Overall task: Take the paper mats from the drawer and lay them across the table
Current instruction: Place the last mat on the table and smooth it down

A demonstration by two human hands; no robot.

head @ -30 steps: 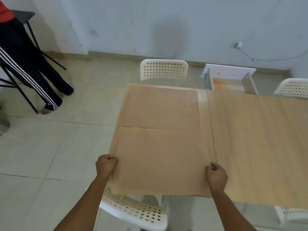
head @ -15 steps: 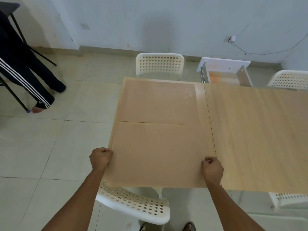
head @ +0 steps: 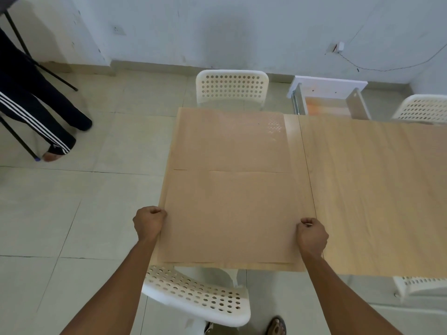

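Two brown paper mats lie on the left end of the wooden table [head: 377, 189]. The far mat [head: 229, 141] lies flat by the table's back edge. The near mat [head: 229, 216] lies in front of it, their edges meeting. My left hand [head: 148, 222] grips the near mat's left edge with curled fingers. My right hand [head: 312, 235] grips its right edge the same way. The open white drawer [head: 329, 97] sticks out from the table's far side, with an orange-brown sheet visible inside.
White perforated chairs stand at the far side [head: 232, 89], at the far right [head: 422, 108], below my arms [head: 200, 301] and at the right [head: 418, 284]. A person's legs in striped trousers [head: 41, 112] are at the left by a black stand.
The near mat has been drawn slightly toward the table's front edge, both hands staying on its side edges. The camera view shifted a little.
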